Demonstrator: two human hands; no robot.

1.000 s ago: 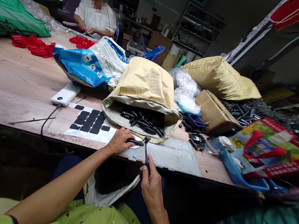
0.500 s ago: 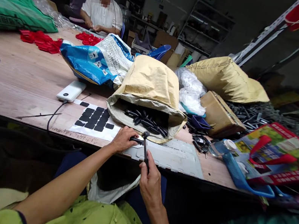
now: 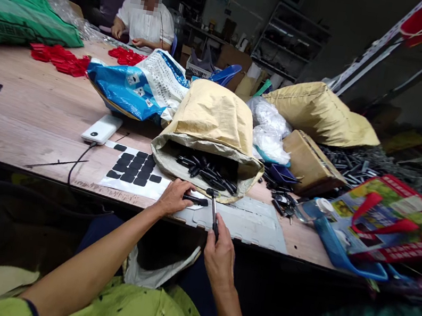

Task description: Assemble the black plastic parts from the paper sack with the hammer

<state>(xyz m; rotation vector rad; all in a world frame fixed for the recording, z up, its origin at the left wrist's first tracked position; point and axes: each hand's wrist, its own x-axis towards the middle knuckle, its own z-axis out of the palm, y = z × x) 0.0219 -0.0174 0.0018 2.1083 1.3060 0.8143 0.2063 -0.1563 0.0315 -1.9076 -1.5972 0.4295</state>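
Observation:
My right hand (image 3: 220,254) is closed round the dark handle of a small hammer (image 3: 214,209), its head up near the sack's mouth. Beside it, my left hand (image 3: 176,197) pinches a slim black piece (image 3: 196,200) against a grey metal plate (image 3: 241,219) at the table's front edge. The hammer head is apart from the black piece, to its upper right. Just behind both hands lies a tan sack (image 3: 214,113), its mouth facing me, with many black pieces (image 3: 209,171) inside. A white sheet with black rounded stickers (image 3: 134,167) is left of my left hand.
A white power bank (image 3: 101,129) with a cable lies at left, near a blue-and-white bag (image 3: 137,86). On the right are a cardboard box (image 3: 309,161), a blue tray (image 3: 344,253) and a colourful bag (image 3: 390,220). Two people sit at the back left.
My right hand and the hammer have moved right, so the head has swung off the black piece and more of that piece shows. My left hand stays nearly in place.

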